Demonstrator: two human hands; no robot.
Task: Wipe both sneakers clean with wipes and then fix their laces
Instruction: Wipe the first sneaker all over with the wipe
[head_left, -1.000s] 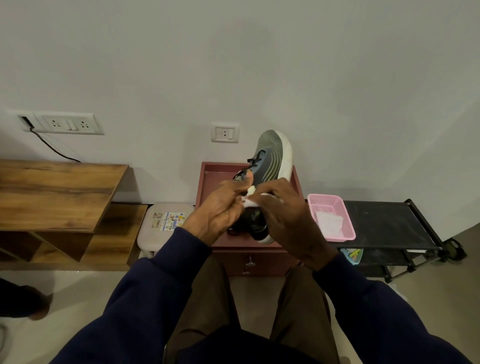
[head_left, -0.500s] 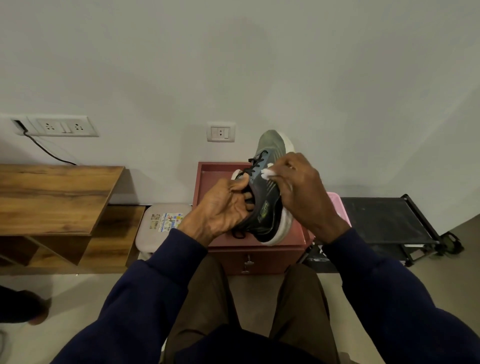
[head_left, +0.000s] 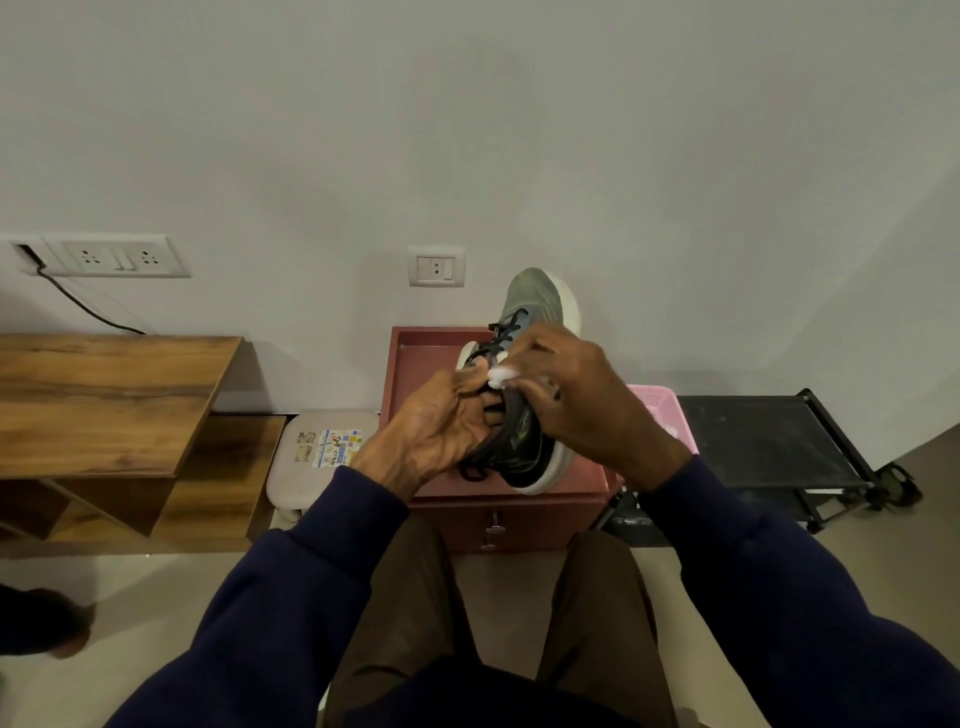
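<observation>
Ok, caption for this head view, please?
Seated person's left hand grips a grey sneaker while right hand presses a white wipe by its laces.

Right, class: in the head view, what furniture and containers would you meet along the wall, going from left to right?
wooden desk → beige stool → red cabinet → pink basket → black rack

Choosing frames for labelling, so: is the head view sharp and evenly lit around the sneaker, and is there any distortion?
Head view: dim, flat light, no glare; the sneaker and the wipe pinched by the right hand look slightly soft; wide-angle distortion slants the wooden table at the left edge.
</observation>
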